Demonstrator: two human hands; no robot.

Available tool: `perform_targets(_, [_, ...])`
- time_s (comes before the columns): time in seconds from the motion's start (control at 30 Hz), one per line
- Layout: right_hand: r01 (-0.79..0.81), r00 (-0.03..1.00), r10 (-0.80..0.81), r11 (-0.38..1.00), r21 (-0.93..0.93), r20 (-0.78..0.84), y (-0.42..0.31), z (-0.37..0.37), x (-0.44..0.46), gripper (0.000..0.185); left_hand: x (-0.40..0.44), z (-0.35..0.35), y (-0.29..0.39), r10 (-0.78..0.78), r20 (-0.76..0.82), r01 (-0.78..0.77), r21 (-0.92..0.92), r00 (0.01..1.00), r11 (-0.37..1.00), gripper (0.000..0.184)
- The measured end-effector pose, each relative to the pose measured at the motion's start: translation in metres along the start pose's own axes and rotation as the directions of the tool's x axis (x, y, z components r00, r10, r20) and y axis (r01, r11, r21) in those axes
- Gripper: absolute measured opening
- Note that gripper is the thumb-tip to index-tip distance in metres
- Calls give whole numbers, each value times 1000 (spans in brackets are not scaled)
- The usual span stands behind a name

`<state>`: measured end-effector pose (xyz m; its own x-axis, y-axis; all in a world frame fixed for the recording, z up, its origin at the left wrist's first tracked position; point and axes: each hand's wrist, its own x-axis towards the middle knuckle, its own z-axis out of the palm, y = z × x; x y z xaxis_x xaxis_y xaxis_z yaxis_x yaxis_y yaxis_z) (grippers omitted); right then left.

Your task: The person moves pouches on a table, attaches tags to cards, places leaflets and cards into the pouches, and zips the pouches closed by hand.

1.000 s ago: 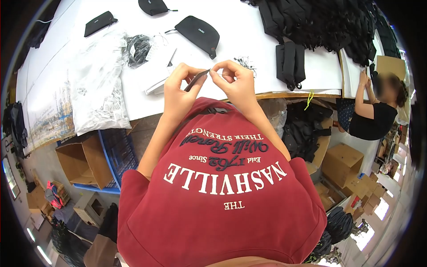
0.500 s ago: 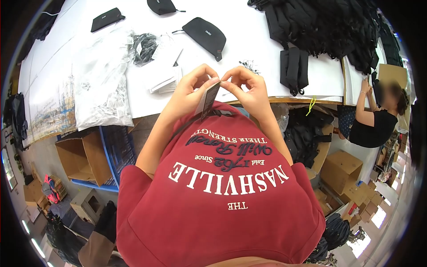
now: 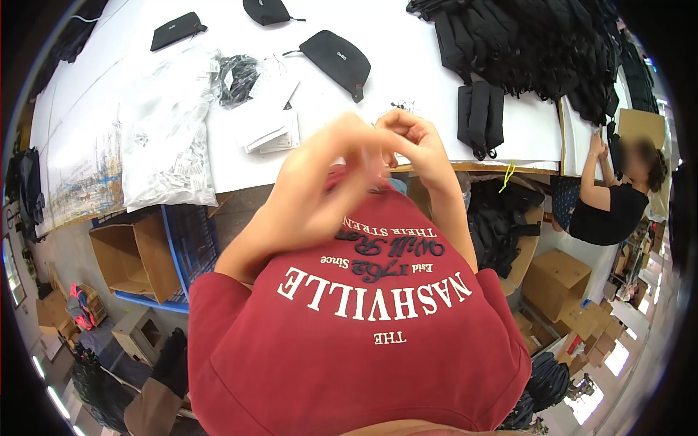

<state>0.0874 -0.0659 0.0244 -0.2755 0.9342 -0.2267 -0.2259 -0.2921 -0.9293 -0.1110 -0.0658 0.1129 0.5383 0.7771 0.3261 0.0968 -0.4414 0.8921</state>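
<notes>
My left hand (image 3: 323, 178) is smeared by motion above the front of my red shirt (image 3: 363, 349), close to my right hand. Its thumb and fingers are too blurred to show what they hold. Beside it, my right hand (image 3: 422, 149) has curled fingers, with thumb and forefinger closed near the left fingertips; what is between them is hidden. The tag seen earlier does not show now. Just beyond the hands lie white cards (image 3: 269, 134), some thin dark strings (image 3: 403, 107) and a black zip pouch (image 3: 336, 64).
A clear plastic bag of white tags (image 3: 171, 156) lies left, by a bundle of black cords (image 3: 236, 78). More black pouches (image 3: 178, 30) lie farther back. Black bags (image 3: 509, 47) pile up right, near a co-worker (image 3: 611, 203). A cardboard box (image 3: 134, 258) stands below the table.
Both hands were pinching a dark tag together at its top end. My left hand has turned and swung in toward the right one, and the tag has gone out of sight.
</notes>
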Motion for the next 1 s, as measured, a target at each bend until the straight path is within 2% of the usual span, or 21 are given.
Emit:
perform_targets(0.03, [-16, 1000, 16, 1000, 17, -27, 1, -2, -3, 10, -2, -14, 19, 66, 203, -57, -47, 977, 997, 12])
perform_targets(0.07, [12, 1000, -12, 1000, 20, -24, 5, -7, -2, 9, -4, -28, 37, 129, 397, -90, -114, 909, 989, 14])
perform_targets(0.1, [22, 999, -20, 999, 45, -37, 6, -8, -1, 9, -4, -33, 49, 200, 508, -103, -213, 838, 972, 14])
perform_targets(0.17, [19, 998, -18, 1000, 5, -55, 9, -9, 0, 9, -6, -28, 66, 321, 556, -104, -385, 767, 917, 13])
perform_targets(0.23, [27, 999, -28, 999, -24, -20, 6, -7, -2, 10, -6, -18, 76, 392, 507, -113, -494, 768, 862, 12])
perform_targets(0.4, [31, 997, -35, 998, -54, -74, 8, -10, -5, 10, 0, -1, 85, 466, 348, -155, -642, 813, 750, 10])
perform_targets(0.47, [37, 995, -43, 998, -59, -93, 11, -13, -5, 11, 6, -1, 87, 456, 228, -186, -693, 860, 697, 9])
perform_targets(0.53, [16, 993, -25, 997, -80, -119, 15, -19, -9, 11, 15, -3, 74, 369, 38, -229, -724, 929, 650, 9])
perform_targets(0.6, [-4, 988, -13, 993, -116, -152, 22, -28, -8, 11, 33, 3, 28, 70, -169, -168, -681, 983, 712, 9])
perform_targets(0.63, [-43, 978, 10, 987, -156, -207, 21, -29, -10, 11, 46, 8, -19, -117, -219, -52, -639, 969, 768, 9])
perform_targets(0.67, [-53, 973, 19, 988, -146, -229, 25, -32, -12, 11, 57, 12, -86, -168, -168, 49, -548, 971, 835, 17])
perform_targets(0.7, [-68, 967, 32, 989, -134, -252, 29, -35, -14, 11, 59, 29, -147, -344, -215, 220, -450, 914, 865, 27])
perform_targets(0.73, [-77, 966, 46, 991, -113, -253, 30, -36, -16, 11, 52, 51, -214, -365, -318, 322, -181, 875, 929, 37])
perform_targets(0.77, [-118, 955, 82, 987, -112, -284, 31, -36, -18, 11, 40, 69, -249, -486, -306, 507, -13, 818, 862, 42])
perform_targets(0.83, [-126, 953, 97, 989, -83, -286, 36, -41, -20, 11, 25, 101, -292, -567, -265, 622, 231, 780, 748, 44])
perform_targets(0.93, [-132, 942, 109, 990, -52, -316, 40, -52, -20, 11, 19, 127, -302, -462, -330, 556, 307, 823, 772, 39])
perform_targets(1.0, [-144, 932, 123, 989, -37, -341, 41, -64, -16, 12, 28, 134, -303, -448, -345, 548, 292, 825, 784, 33])
